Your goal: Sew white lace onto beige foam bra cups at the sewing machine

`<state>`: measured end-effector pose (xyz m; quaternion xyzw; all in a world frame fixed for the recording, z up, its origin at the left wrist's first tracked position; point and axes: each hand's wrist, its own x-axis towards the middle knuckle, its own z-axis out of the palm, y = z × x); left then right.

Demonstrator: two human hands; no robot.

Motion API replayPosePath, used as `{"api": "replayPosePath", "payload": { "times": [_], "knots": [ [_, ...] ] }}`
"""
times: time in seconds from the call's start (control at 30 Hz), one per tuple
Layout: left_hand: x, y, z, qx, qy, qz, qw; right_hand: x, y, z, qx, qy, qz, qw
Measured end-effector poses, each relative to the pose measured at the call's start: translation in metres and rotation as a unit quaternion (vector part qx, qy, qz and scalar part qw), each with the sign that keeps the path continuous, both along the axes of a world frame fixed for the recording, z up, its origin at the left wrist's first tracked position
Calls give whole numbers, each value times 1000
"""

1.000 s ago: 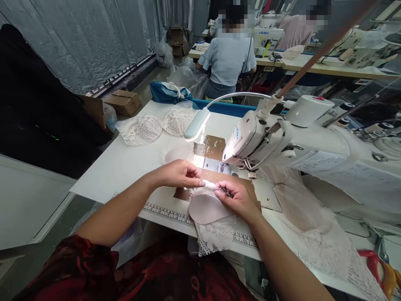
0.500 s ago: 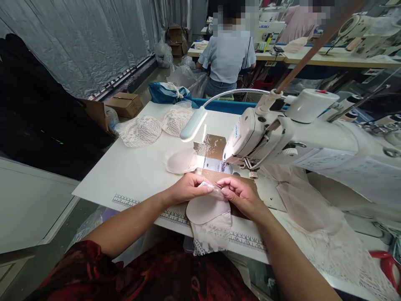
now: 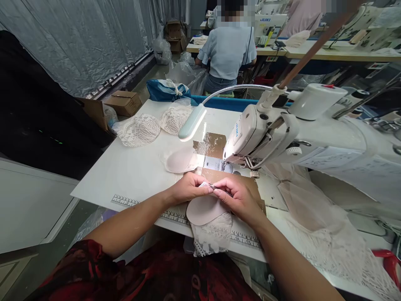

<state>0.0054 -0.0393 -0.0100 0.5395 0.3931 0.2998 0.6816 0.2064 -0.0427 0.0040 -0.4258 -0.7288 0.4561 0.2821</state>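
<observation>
In front of the sewing machine (image 3: 269, 129), my left hand (image 3: 189, 188) pinches the upper edge of a pale pink bra cup (image 3: 205, 211). White lace (image 3: 213, 238) hangs from that cup over the table's front edge. My right hand (image 3: 236, 196) is closed beside it, its fingertips almost meeting the left ones. Between its thumb and finger shows a thin dark tool (image 3: 212, 187), its tip at the pinched edge; its kind is too small to tell. A second padded cup (image 3: 181, 160) lies just beyond my left hand.
White lace cups (image 3: 139, 129) lie at the table's far left. A lamp (image 3: 191, 123) on a bent neck hangs over the needle area. Sheer fabric and lace (image 3: 303, 196) spread under the machine arm at right. A co-worker (image 3: 227, 52) sits ahead, back turned.
My right hand has shifted slightly left, closer to my left fingertips, and the thin dark tool now shows at the cup's edge. The view has tilted a little.
</observation>
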Motion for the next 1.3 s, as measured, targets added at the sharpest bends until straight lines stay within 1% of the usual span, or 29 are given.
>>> {"api": "replayPosePath", "payload": {
  "times": [0.1, 0.2, 0.27, 0.3, 0.33, 0.4, 0.43, 0.47, 0.5, 0.57, 0.6, 0.67, 0.73, 0.8, 0.83, 0.9, 0.93, 0.97, 1.03, 1.1, 1.17, 1.23, 1.3],
  "knots": [
    [1, 0, -2, 10, -3, -3, 1000, 1, 1, -4, -3, 3, -8, 1000],
    [0, -1, 2, 33, 16, -25, 999, 3, 2, -10, -18, 30, -50, 998],
    [-5, -1, 12, 98, 86, -42, 991, 6, 2, -13, -10, 45, -88, 995],
    [-9, -1, 18, 151, 140, -39, 978, 7, 1, -13, 11, 38, -101, 994],
    [-13, 0, 25, 208, 198, -30, 957, 8, 0, -14, 48, 17, -104, 993],
    [-22, 7, 38, 309, 293, 17, 905, 7, -4, -14, 148, -46, -72, 985],
    [-27, 14, 43, 337, 326, 43, 882, 5, -7, -13, 200, -78, -40, 976],
    [-31, 22, 45, 350, 351, 67, 866, 2, -10, -13, 248, -105, -1, 963],
    [-35, 31, 46, 351, 372, 85, 855, -1, -13, -12, 286, -127, 40, 949],
    [-42, 51, 41, 325, 404, 99, 849, -7, -16, -11, 330, -154, 118, 924],
    [-45, 60, 37, 311, 413, 98, 850, -9, -17, -10, 333, -161, 152, 917],
    [-47, 73, 28, 279, 417, 87, 861, -11, -16, -8, 306, -161, 208, 915],
    [-47, 77, 19, 242, 405, 65, 879, -7, -12, -6, 266, -158, 223, 925],
    [-44, 72, 15, 213, 375, 35, 901, -1, -7, -6, 234, -166, 199, 937],
    [-42, 68, 14, 190, 341, 23, 920, 3, -5, -6, 219, -171, 184, 943],
    [-39, 58, 15, 119, 238, 15, 964, 8, -1, -7, 183, -175, 157, 955],
    [-37, 54, 16, 77, 184, 20, 980, 9, 1, -8, 158, -169, 142, 962],
    [-34, 51, 17, 38, 140, 25, 989, 10, 2, -8, 130, -156, 120, 972],
    [-29, 46, 18, -8, 101, 31, 994, 7, 5, -7, 72, -109, 55, 990],
    [-21, 43, 18, -14, 87, 29, 996, 3, 6, -6, 13, -44, -7, 999],
    [-14, 40, 16, -11, 62, 29, 998, -2, 7, -6, -31, -1, -39, 999],
    [-8, 37, 15, -12, 40, 21, 999, -5, 7, -5, -44, -7, -48, 998],
    [-6, 36, 14, -3, 43, 5, 999, -6, 7, -5, -29, -37, -55, 997]
  ]
}}
